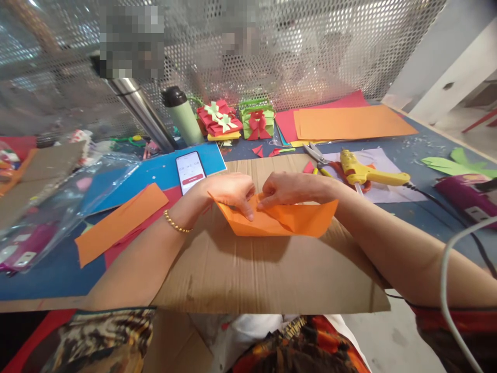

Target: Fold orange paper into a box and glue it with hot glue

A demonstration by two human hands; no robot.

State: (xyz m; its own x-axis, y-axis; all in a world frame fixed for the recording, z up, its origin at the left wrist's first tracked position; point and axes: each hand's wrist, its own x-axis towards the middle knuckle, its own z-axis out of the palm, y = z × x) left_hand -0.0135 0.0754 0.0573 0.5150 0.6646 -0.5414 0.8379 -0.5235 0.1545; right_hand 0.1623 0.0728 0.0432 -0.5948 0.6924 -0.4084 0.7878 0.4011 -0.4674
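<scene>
An orange sheet of paper (267, 224), folded up along its edges, lies over the brown cardboard (248, 274) in front of me. My left hand (235, 191) grips its left part, thumb pressed on the inside and fingers curled behind. Close beside it, my right hand (285, 189) pinches the far edge of the same sheet with thumb and bent fingers. The paper's right end sticks up as a pointed flap. Parts of the far edge are hidden behind both hands.
To the right lie a yellow glue gun (368, 175) with a cord and scissors (316, 154). A phone (190, 171), a green bottle (184, 116), red and green paper boxes (257, 122) and orange sheets (353, 122) stand or lie behind. Orange strips (122, 220) lie left.
</scene>
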